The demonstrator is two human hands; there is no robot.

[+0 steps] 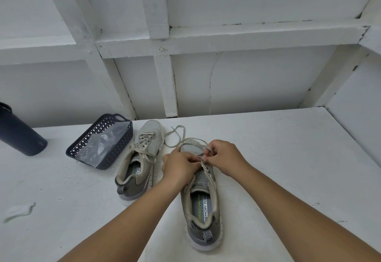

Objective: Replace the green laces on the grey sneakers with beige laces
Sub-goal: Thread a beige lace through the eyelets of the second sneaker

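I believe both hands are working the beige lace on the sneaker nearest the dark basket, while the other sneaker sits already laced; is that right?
Not quite. The head view shows the left hand and right hand working the beige lace on the right sneaker, away from the basket. The left sneaker beside the basket is the laced one.

single head cam, wide angle, looking forward and down, close over white table [278,158]; forearms enter bottom of frame, wall panels fill top half

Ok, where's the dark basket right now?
The basket sits on the white table, left of the two sneakers, with a dark bottle further left.
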